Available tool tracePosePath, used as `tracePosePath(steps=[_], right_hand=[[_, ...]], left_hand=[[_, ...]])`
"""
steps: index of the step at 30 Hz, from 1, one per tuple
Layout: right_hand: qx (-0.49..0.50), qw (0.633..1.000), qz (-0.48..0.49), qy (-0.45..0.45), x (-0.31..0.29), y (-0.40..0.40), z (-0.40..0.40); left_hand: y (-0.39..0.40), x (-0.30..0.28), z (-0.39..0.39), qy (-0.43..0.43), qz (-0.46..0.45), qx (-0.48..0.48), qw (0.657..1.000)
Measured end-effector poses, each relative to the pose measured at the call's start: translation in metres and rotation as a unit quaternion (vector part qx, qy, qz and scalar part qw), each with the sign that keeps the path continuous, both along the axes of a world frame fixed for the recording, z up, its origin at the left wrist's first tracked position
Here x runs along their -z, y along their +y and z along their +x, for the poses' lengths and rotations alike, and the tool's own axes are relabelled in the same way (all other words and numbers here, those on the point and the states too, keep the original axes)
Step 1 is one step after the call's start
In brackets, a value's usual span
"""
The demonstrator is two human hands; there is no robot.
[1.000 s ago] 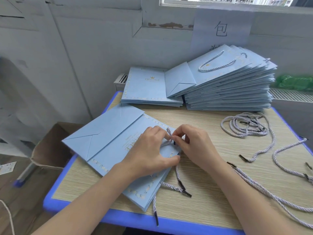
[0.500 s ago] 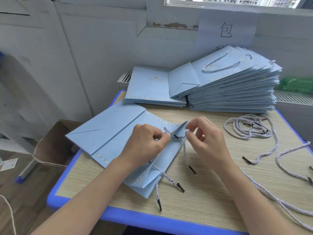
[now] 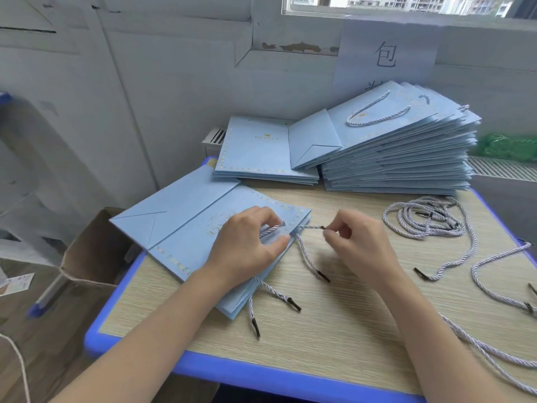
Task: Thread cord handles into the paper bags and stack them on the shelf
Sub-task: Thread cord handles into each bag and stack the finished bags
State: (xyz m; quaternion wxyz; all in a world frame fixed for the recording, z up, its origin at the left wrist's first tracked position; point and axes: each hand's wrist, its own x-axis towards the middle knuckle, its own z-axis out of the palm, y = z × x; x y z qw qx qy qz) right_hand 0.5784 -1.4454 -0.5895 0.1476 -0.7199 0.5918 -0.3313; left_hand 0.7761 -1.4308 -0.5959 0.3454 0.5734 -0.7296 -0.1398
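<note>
A flat light-blue paper bag point(image 3: 186, 228) lies on the table's left half, its mouth pointing right. My left hand point(image 3: 247, 248) rests on the bag near its mouth and pinches a loop of grey twisted cord point(image 3: 271, 229) against the paper. My right hand point(image 3: 354, 242), just right of the bag, pinches the dark-tipped end of that cord point(image 3: 312, 227), stretched out from the bag's edge. Another cord end point(image 3: 309, 258) trails on the table below. Two more cord ends point(image 3: 273, 292) stick out under the bag's near corner.
A tall stack of finished bags with handles point(image 3: 401, 158) and a low stack of bags point(image 3: 258, 149) sit at the table's back. Loose cords point(image 3: 427, 219) lie at the right. An open cardboard box point(image 3: 93, 251) stands on the floor at left. The table's blue edge point(image 3: 261, 373) is near me.
The bag's lifted top layer has been laid flat again. My right hand moved right, drawing the cord end out from the bag's edge. My left hand stayed on the bag.
</note>
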Motion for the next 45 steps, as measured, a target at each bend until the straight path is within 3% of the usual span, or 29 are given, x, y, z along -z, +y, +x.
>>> tracePosePath(steps=[3,5,7,11,14,17,20,24,25,27,30,33,42,45], right_hand=[[0.113,0.994,0.0,0.009,0.002,-0.01,-0.011],[0.121,0.993,-0.004,0.002,0.005,-0.011,-0.014],[0.083,0.996,-0.012,-0.008,0.005,-0.005,-0.011],[-0.098,0.995,0.011,0.007,0.008,0.005,0.007],[-0.116,0.991,0.0,0.071,0.014,0.006,0.014],[-0.125,0.992,-0.028,0.021,0.014,0.011,0.013],[-0.1,0.993,-0.014,0.064,0.01,0.018,0.022],[0.011,0.992,0.025,0.127,-0.004,0.023,0.026],[0.023,0.993,0.038,0.106,-0.013,0.023,0.024],[0.013,0.994,0.104,-0.022,-0.04,0.025,0.02],[-0.059,0.951,0.195,-0.231,-0.08,0.031,0.019],[-0.12,0.914,0.18,-0.343,-0.118,0.035,0.025],[-0.09,0.916,0.08,-0.383,-0.197,0.0,0.023],[-0.083,0.901,0.097,-0.414,-0.187,-0.012,0.004]], left_hand=[[-0.001,0.006,0.001,-0.046,0.008,0.012,0.999],[-0.001,0.006,0.0,-0.054,0.022,0.006,0.998],[-0.001,0.004,-0.004,-0.064,0.029,0.003,0.998],[0.001,0.001,-0.009,-0.043,0.017,-0.002,0.999],[0.005,0.0,-0.01,-0.022,0.004,-0.015,1.0],[0.008,-0.004,-0.015,-0.022,0.007,-0.012,1.0],[0.011,-0.015,-0.02,-0.002,0.022,0.004,1.0],[0.013,-0.045,-0.03,0.064,0.013,0.005,0.998],[0.012,-0.055,-0.032,0.103,0.016,-0.003,0.995],[0.007,-0.075,-0.033,0.193,0.021,-0.014,0.981],[0.0,-0.105,-0.037,0.304,0.015,0.0,0.953],[-0.005,-0.133,-0.044,0.366,0.011,0.029,0.93],[-0.024,-0.205,-0.026,0.511,0.076,0.121,0.847],[-0.038,-0.191,-0.001,0.5,0.089,0.099,0.855]])
